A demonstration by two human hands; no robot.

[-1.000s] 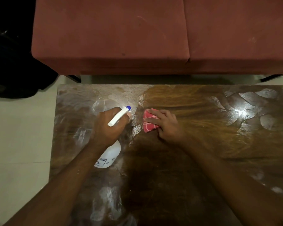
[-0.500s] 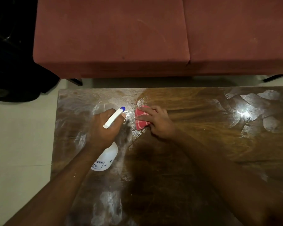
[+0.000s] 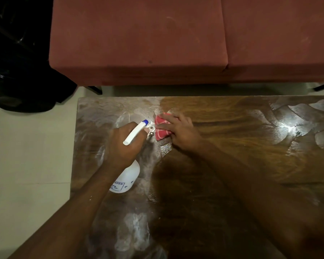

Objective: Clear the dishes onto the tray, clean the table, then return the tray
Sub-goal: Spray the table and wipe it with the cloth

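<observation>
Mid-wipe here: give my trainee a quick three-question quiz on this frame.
1. True or false: the left hand holds the spray bottle.
2. What does the right hand press on the table?
A. red cloth
B. sponge
C. paper towel
3. Fill in: the cloudy, unwiped streaks lie mostly on the table's ____ side.

Key: 1 true; 2 A, the red cloth; 3 left.
</observation>
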